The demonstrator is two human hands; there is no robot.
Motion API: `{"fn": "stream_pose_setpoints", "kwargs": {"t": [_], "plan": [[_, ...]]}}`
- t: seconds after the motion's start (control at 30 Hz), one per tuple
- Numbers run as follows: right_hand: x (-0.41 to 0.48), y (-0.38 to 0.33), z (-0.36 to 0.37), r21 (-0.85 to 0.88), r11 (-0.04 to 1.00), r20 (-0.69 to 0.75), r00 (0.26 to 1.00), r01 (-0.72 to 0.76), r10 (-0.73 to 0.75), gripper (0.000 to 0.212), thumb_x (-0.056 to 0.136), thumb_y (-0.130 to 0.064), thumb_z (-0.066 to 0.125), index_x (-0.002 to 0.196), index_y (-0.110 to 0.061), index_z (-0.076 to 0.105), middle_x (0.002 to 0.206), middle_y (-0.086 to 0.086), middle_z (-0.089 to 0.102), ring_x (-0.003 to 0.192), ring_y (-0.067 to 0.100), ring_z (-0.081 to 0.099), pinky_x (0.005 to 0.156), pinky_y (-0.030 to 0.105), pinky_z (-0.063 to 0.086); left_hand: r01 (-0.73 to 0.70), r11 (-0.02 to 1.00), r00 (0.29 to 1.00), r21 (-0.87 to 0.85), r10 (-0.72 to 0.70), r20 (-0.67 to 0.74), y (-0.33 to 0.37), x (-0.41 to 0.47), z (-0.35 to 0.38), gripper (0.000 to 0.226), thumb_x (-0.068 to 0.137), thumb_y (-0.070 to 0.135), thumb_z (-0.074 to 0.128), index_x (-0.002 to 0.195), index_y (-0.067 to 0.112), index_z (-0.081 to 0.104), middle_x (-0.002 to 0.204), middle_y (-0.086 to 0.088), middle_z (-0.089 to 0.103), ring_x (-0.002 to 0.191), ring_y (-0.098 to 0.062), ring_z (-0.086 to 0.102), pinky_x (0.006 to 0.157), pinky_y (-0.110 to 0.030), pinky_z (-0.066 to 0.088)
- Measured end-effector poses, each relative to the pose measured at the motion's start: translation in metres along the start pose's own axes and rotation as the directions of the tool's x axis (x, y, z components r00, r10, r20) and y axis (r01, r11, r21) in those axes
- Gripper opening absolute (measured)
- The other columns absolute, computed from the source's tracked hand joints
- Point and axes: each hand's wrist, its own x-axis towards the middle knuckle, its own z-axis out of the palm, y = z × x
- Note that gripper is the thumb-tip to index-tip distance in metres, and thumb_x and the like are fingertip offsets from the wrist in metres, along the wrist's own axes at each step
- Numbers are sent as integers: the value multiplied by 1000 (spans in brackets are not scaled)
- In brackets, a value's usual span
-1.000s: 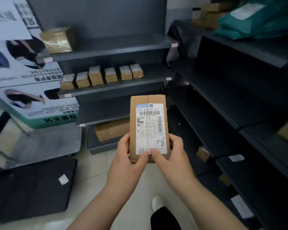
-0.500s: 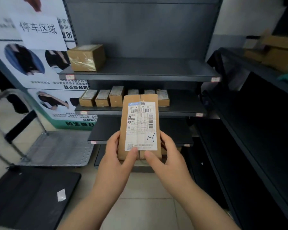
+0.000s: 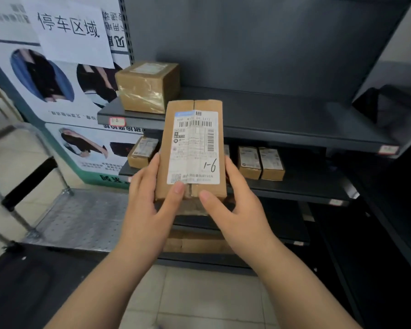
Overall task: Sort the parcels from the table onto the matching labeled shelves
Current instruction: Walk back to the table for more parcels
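Pale tiled floor [image 3: 199,300]. Printed posters [image 3: 64,96] along left wall, white paper sign [image 3: 69,32] with black characters over them. Perforated metal trolley deck [image 3: 81,217] low at left, near black panel [image 3: 22,293]. Dark grey shelving [image 3: 259,43] ahead. Dim, even light.

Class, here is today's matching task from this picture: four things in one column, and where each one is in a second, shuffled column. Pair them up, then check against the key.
Things
1. parcel marked 1-6
2. tape-wrapped box
3. pair of small boxes
4. white paper sign

Places
A. stuck over the poster
B. left end of the upper shelf
C. held between the left hand and the right hand
D. on the lower shelf, right of the held parcel

Pairs: 1-C, 2-B, 3-D, 4-A
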Motion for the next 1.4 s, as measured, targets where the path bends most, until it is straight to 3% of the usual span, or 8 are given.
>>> {"fn": "stream_pose_setpoints", "kwargs": {"t": [0.1, 0.27, 0.37, 0.63, 0.9, 1.07, 1.2, 1.4], "plan": [[44, -5, 18, 45, 999, -101, 995, -11, 15, 63, 85, -30, 65, 138, -44, 34, 126, -28, 51, 114, -14, 47, 83, 8, 46, -15, 996, 997, -91, 21, 70, -16, 52, -13, 66, 80, 59, 50, 141, 40, 31, 134, 19, 44, 118, 16, 40, 88, -6, 38], [111, -8, 36, 99, 995, -272, 962, 6, 22, 50, 87, -31, 63, 131, -38, 42, 121, -23, 57, 112, -8, 53, 86, 19, 51, 4, 982, 983, -189, 31, 183, -34, 123, -22, 49, 84, 56, 54, 129, 44, 38, 119, 26, 55, 109, 5, 55, 82, -23, 52], [141, -9, 42, 84, 996, -319, 948, 14, 13, 49, 87, -30, 61, 132, -37, 41, 121, -21, 57, 112, -7, 53, 86, 18, 51, -18, 979, 978, -204, 60, 198, -42, 154, -16, 54, 83, 55, 51, 133, 42, 36, 120, 27, 54, 111, 10, 52, 82, -17, 50], [214, 0, 27, -12, 1000, -314, 949, -5, 1, 52, 91, -36, 55, 140, -36, 35, 112, -42, 51, 107, -20, 48, 84, 7, 45, -18, 989, 971, -147, 52, 233, -51, 225, 9, 57, 76, 59, 44, 131, 52, 28, 114, 39, 51, 109, 19, 47, 80, -5, 44], [287, 10, 4, -33, 999, -215, 976, -40, 32, 61, 86, -55, 42, 143, -47, 25, 132, -28, 47, 119, -9, 45, 97, 21, 44, -108, 993, 965, -37, 114, 236, -58, 289, 34, 59, 91, 43, 43, 146, 39, 24, 139, 22, 45, 127, 4, 42, 104, -38, 44], [307, 17, -5, -71, 997, -170, 985, -36, 23, 60, 84, -56, 43, 141, -52, 21, 131, -33, 45, 121, -13, 42, 103, 26, 42, -140, 988, 968, 67, 123, 217, -60, 305, 43, 66, 92, 36, 48, 144, 46, 9, 147, 25, 28, 127, 20, 25, 107, -10, 26], [300, 18, -13, -308, 951, -178, 980, 27, -86, 63, 87, -61, 36, 140, -58, 2, 145, -40, 18, 134, -16, 17, 111, 20, 23, -408, 864, 912, 296, 368, 183, -61, 304, 35, 71, 96, 39, 43, 151, 32, -2, 153, 25, 3, 142, 6, 5, 111, -6, 3], [297, 21, -6, -730, 642, -3, 939, 233, -344, 58, 95, -48, 25, 145, -45, -3, 153, -30, -2, 142, -8, -1, 109, 20, 9, -559, 682, 824, 471, 521, 224, -69, 310, 37, 59, 94, 28, 40, 148, 13, 22, 155, -3, 24, 146, -16, 14, 116, -39, 19]]}}
